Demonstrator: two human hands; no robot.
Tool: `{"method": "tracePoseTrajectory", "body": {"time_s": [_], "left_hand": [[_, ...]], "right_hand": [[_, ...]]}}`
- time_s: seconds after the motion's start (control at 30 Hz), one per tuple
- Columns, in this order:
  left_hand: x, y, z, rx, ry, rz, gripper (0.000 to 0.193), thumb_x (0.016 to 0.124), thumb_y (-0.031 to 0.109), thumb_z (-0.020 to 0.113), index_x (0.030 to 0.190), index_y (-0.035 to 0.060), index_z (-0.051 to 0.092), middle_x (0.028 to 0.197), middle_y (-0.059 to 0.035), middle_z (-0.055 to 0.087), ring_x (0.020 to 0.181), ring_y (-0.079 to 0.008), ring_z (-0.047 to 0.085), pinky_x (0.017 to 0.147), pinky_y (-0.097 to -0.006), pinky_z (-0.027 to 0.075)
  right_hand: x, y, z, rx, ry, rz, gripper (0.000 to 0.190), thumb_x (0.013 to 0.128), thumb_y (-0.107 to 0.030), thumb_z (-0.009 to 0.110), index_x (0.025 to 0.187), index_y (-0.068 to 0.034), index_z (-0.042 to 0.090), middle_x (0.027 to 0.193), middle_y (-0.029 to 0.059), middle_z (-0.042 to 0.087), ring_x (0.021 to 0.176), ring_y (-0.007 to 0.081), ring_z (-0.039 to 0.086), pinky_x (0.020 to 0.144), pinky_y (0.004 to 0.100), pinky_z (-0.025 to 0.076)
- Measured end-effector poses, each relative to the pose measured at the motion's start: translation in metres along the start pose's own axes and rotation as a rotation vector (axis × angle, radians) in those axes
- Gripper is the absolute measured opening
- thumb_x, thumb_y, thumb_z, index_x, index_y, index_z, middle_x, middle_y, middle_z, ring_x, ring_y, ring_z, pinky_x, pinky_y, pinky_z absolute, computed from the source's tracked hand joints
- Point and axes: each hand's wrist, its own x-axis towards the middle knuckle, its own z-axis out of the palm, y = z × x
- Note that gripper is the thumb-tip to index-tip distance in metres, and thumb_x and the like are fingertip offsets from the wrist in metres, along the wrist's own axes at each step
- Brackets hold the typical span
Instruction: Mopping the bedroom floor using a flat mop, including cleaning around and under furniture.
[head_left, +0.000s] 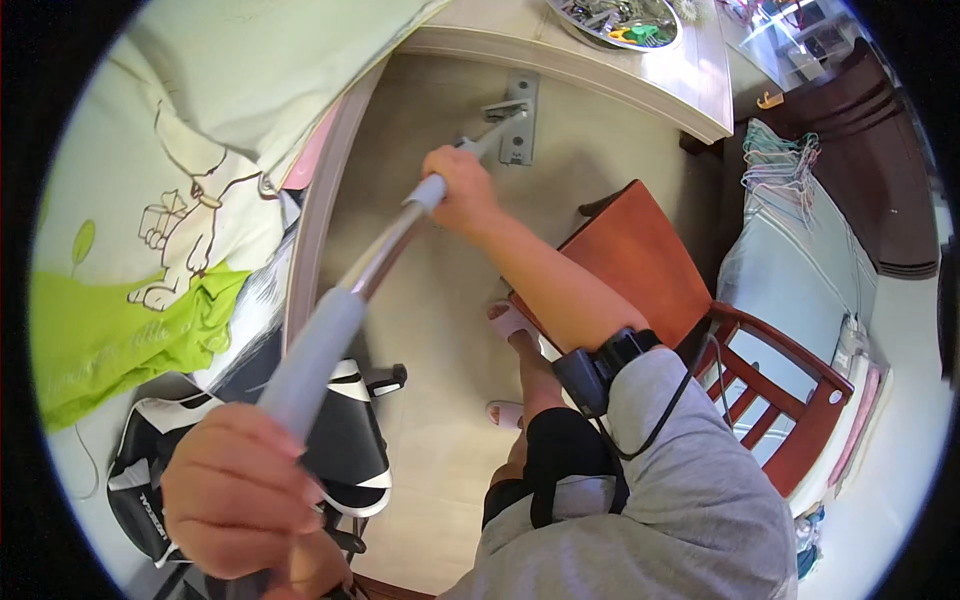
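Observation:
A flat floor mop slants across the view. Its grey and metal pole (382, 259) runs from lower left to upper middle. At the far end the grey flat mop head (517, 150) lies on the tiled floor (442, 300), beneath the overhang of a table. My left hand (240, 487) is wrapped around the top of the thick grey grip (315, 356), close to the camera. Farther down the pole, my right hand (459, 187) grips it just beyond a grey sleeve. Its fingers partly hide the pole there.
A wooden chair (615, 262) stands right of the mop, near my slippered feet (510, 319). A black-and-white padded chair (337, 442) is at lower left. The pale table (487, 41) holds a metal bowl (574, 34) of small items. Wire hangers (780, 172) hang at right.

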Motion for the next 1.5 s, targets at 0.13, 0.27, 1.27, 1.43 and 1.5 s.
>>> {"method": "tracePoseTrajectory", "body": {"time_s": [0.13, 0.27, 1.27, 1.43, 1.5], "left_hand": [[-0.029, -0.026, 0.022, -0.001, 0.382, -0.104, 0.035, 0.082, 0.033, 0.048, 0.056, 0.0144, 0.036, 0.052, 0.0025, 0.038, 0.055, -0.0135, 0.039, 0.068, -0.0339, 0.033], [-0.037, -0.033, 0.051, 0.263, 0.487, -0.248, 0.035, 0.086, 0.031, 0.046, 0.060, 0.0122, 0.034, 0.059, -0.0008, 0.038, 0.063, -0.0178, 0.044, 0.071, -0.0363, 0.037], [0.032, -0.150, 0.087, 0.435, 0.092, -0.131, 0.028, 0.087, 0.032, 0.044, 0.076, 0.0068, 0.042, 0.055, -0.0066, 0.043, 0.058, -0.0238, 0.048, 0.064, -0.0419, 0.044], [0.018, -0.156, 0.106, 0.430, 0.300, -0.148, 0.029, 0.086, 0.029, 0.043, 0.068, 0.0076, 0.037, 0.049, -0.0052, 0.041, 0.049, -0.0206, 0.043, 0.057, -0.0383, 0.044], [0.020, -0.149, 0.117, 0.456, 0.460, -0.105, 0.030, 0.085, 0.027, 0.045, 0.064, 0.0078, 0.035, 0.049, -0.0041, 0.042, 0.044, -0.0187, 0.041, 0.051, -0.0357, 0.045]], "right_hand": [[0.014, 0.029, 0.000, -0.073, -0.252, -0.035, 0.020, 0.057, -0.011, 0.067, 0.068, -0.012, 0.051, 0.072, 0.0066, 0.053, 0.076, 0.0293, 0.055, 0.064, 0.0409, 0.040], [0.030, 0.042, 0.038, 0.008, -0.441, -0.113, 0.016, 0.059, -0.010, 0.066, 0.068, -0.012, 0.053, 0.075, 0.0068, 0.055, 0.081, 0.0284, 0.055, 0.069, 0.0423, 0.040], [0.059, 0.118, 0.136, 0.483, 0.277, 0.135, 0.037, 0.054, -0.013, 0.079, 0.079, -0.011, 0.052, 0.097, 0.0108, 0.054, 0.102, 0.0337, 0.050, 0.085, 0.0387, 0.041], [0.040, 0.107, 0.126, 0.487, 0.325, 0.274, 0.040, 0.053, -0.013, 0.081, 0.077, -0.009, 0.049, 0.100, 0.0108, 0.051, 0.103, 0.0343, 0.048, 0.085, 0.0395, 0.040], [0.036, 0.100, 0.118, 0.507, 0.261, 0.261, 0.041, 0.053, -0.014, 0.081, 0.078, -0.009, 0.049, 0.101, 0.0103, 0.050, 0.103, 0.0333, 0.047, 0.085, 0.0390, 0.040]]}}
